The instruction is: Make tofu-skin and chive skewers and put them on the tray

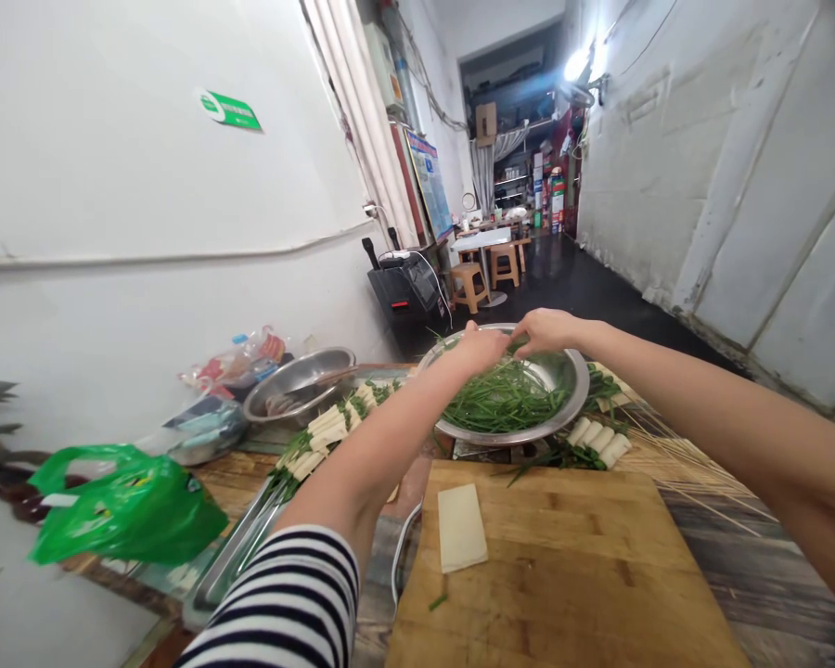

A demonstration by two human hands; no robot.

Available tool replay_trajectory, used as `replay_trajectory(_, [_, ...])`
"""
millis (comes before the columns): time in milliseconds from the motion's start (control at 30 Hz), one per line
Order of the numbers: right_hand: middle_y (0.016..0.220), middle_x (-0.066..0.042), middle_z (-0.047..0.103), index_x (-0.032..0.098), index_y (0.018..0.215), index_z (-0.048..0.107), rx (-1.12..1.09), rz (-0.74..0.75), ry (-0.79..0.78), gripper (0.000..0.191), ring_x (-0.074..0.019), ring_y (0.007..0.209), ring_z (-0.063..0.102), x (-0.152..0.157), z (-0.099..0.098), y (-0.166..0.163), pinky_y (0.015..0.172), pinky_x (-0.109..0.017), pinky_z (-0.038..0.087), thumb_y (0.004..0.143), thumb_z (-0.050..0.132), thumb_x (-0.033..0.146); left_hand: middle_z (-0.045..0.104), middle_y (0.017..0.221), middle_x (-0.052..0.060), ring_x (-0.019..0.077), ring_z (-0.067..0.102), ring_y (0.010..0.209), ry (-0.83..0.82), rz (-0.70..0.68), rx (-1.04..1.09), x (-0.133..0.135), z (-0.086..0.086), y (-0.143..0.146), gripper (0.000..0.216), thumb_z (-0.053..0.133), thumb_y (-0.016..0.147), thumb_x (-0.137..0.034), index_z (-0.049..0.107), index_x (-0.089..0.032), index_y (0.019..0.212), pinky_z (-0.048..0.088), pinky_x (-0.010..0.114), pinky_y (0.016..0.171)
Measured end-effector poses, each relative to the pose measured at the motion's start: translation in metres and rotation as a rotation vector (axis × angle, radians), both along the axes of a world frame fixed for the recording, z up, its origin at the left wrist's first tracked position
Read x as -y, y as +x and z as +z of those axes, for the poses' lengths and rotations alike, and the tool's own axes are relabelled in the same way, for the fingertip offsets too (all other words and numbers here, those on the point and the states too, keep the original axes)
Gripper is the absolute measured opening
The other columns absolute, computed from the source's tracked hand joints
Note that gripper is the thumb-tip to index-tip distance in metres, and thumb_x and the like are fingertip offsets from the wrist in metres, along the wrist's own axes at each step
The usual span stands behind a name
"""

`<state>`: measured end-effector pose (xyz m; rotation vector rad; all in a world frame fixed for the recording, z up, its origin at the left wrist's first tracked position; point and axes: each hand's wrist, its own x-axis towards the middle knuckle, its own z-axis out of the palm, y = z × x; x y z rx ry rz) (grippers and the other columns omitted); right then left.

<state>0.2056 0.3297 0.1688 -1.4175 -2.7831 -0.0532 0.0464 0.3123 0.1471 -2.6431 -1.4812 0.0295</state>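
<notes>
Both my hands reach over a steel bowl (571, 408) full of green chives (501, 399). My left hand (479, 349) is closed in a pinch on some chive stalks at the bowl's far side. My right hand (544, 330) is closed too, pinching the same bunch of chives just beside the left. On the wooden cutting board (563, 575) in front of me lies one pale rectangular tofu sheet (461, 527). Rolled tofu skewers with chives (324, 436) lie in a row on a metal tray to the left.
More rolls (598, 436) and thin bamboo skewers (696, 482) lie right of the bowl. A second steel bowl (299, 382), plastic bags and a green bag (125, 510) sit at the left by the wall. Stools and a table stand down the corridor.
</notes>
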Motion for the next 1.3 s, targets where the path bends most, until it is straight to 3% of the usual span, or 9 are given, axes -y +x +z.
replay_trajectory(100, [0.098,-0.006,0.071,0.026,0.109,0.072,0.039,-0.020,0.075,0.041,-0.0220,0.090,0.063,0.007,0.010,-0.010,0.061,-0.025,0.037,0.073,0.067,0.045,0.068,0.108,0.013,0.0286,0.061,0.106,-0.061,0.020,0.058,-0.001,0.016,-0.004,0.020,0.050,0.089,-0.019,0.061,-0.017,0.105,0.038,0.039,0.092])
replay_trajectory(267, [0.095,-0.009,0.071,0.020,0.101,0.074,0.056,0.078,0.082,0.030,-0.0220,0.091,0.063,0.005,0.014,-0.017,0.067,-0.025,0.038,0.082,0.059,0.038,0.069,0.101,0.012,0.0237,0.063,0.096,-0.089,-0.028,0.083,-0.004,0.028,-0.017,0.018,0.050,0.087,-0.018,0.065,-0.015,0.098,0.043,0.028,0.083])
replay_trajectory(500, [0.072,-0.003,0.069,0.017,0.085,0.076,0.111,0.118,-0.012,0.026,-0.0142,0.066,0.059,-0.005,0.007,-0.016,0.058,-0.023,0.036,0.083,0.056,0.034,0.071,0.085,0.005,0.0186,0.063,0.080,-0.138,-0.120,0.207,-0.021,0.003,-0.031,0.024,0.052,0.085,-0.021,0.069,-0.020,0.101,0.043,0.023,0.077])
replay_trajectory(667, [0.085,-0.010,0.072,0.016,0.088,0.076,0.148,0.096,0.018,0.024,-0.0192,0.078,0.064,-0.002,-0.011,-0.022,0.061,-0.024,0.038,0.079,0.057,0.027,0.072,0.097,0.002,0.0192,0.063,0.090,-0.174,-0.106,0.265,-0.026,-0.018,-0.031,0.027,0.056,0.081,-0.021,0.070,-0.024,0.104,0.043,0.025,0.086])
replay_trajectory(767, [0.088,-0.013,0.072,0.014,0.090,0.076,0.149,0.084,0.033,0.025,-0.0219,0.083,0.065,-0.006,-0.016,-0.022,0.065,-0.025,0.040,0.076,0.058,0.025,0.071,0.100,0.004,0.0204,0.062,0.094,-0.133,-0.123,0.288,-0.025,-0.020,-0.027,0.025,0.056,0.081,-0.022,0.070,-0.023,0.102,0.043,0.027,0.089])
replay_trajectory(867, [0.084,-0.012,0.072,0.014,0.087,0.076,0.132,0.119,0.016,0.024,-0.0205,0.080,0.064,-0.013,-0.012,-0.017,0.067,-0.025,0.040,0.075,0.057,0.024,0.071,0.087,0.005,0.0201,0.064,0.085,-0.154,-0.133,0.342,-0.021,-0.015,-0.024,0.022,0.053,0.084,-0.025,0.072,-0.020,0.095,0.044,0.027,0.085])
replay_trajectory(1067, [0.060,0.000,0.061,0.016,0.074,0.072,0.036,0.167,-0.050,0.028,-0.0118,0.061,0.051,-0.018,0.007,-0.001,0.059,-0.022,0.036,0.080,0.052,0.034,0.070,0.079,0.003,0.0171,0.063,0.079,-0.136,-0.115,0.451,-0.011,-0.002,-0.023,0.034,0.043,0.090,-0.025,0.066,-0.019,0.115,0.044,0.024,0.080])
replay_trajectory(1167, [0.054,0.003,0.051,0.015,0.068,0.067,-0.085,0.138,-0.126,0.031,-0.0098,0.054,0.043,-0.014,0.012,0.006,0.053,-0.022,0.033,0.080,0.051,0.038,0.069,0.074,0.002,0.0145,0.062,0.070,-0.172,-0.120,0.536,-0.006,0.003,-0.027,0.034,0.039,0.092,-0.028,0.068,-0.015,0.106,0.045,0.023,0.074])
replay_trajectory(1300, [0.049,0.005,0.039,0.017,0.059,0.058,-0.405,0.054,-0.351,0.032,-0.0083,0.048,0.034,-0.007,0.013,0.012,0.047,-0.023,0.027,0.073,0.058,0.045,0.066,0.072,0.000,0.0107,0.059,0.063,-0.258,-0.134,0.661,-0.005,0.005,-0.035,0.032,0.039,0.093,-0.031,0.066,-0.015,0.092,0.045,0.020,0.065])
